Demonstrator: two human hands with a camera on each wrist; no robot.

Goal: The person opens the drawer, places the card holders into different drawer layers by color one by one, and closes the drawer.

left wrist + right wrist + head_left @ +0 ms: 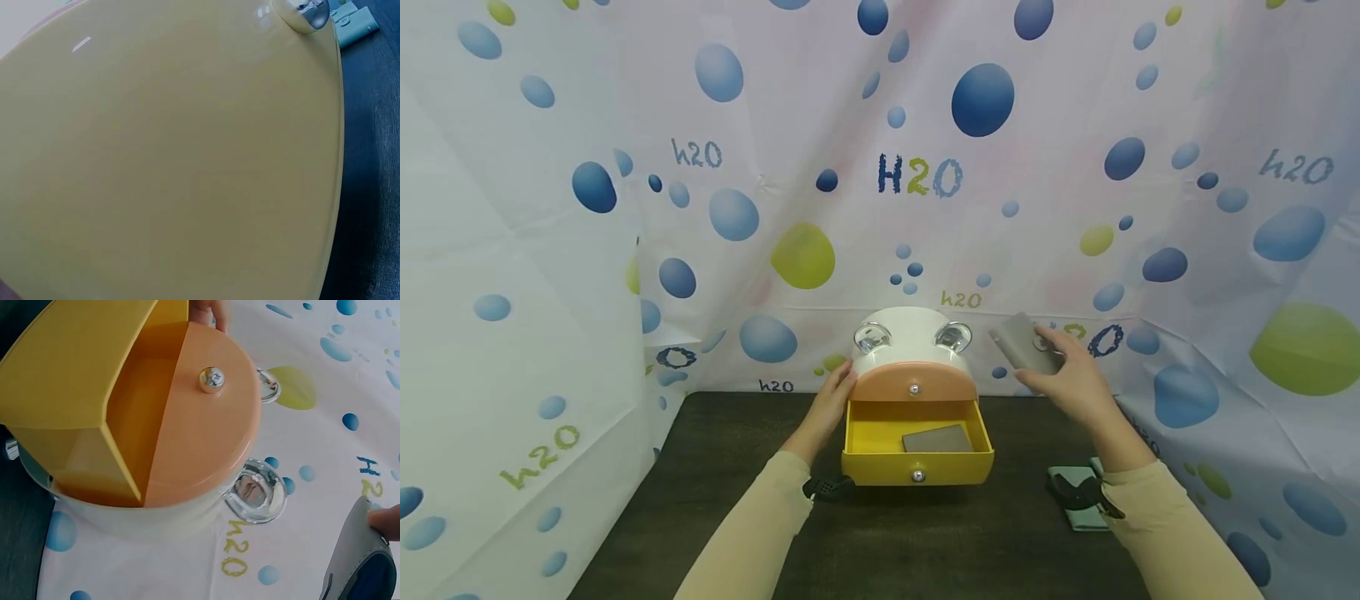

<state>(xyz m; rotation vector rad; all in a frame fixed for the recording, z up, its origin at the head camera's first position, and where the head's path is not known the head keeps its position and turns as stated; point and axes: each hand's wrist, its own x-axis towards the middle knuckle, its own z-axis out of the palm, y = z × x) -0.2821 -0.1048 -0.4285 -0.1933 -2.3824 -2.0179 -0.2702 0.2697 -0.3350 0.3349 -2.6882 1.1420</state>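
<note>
A small white drawer cabinet with clear round ears stands on the dark table. Its orange upper drawer is closed, while the yellow lower drawer is pulled out with a flat grey item inside. My left hand rests against the cabinet's left side with extended fingers. Up to the right of the cabinet, my right hand pinches a grey wallet with a round snap between thumb and fingers. In the right wrist view the wallet shows a dark blue inside. The yellow drawer front fills the left wrist view.
A folded pale green item lies on the table near my right forearm, partly covered by the wrist strap. A white curtain with blue and green spots hangs behind the table and along both sides.
</note>
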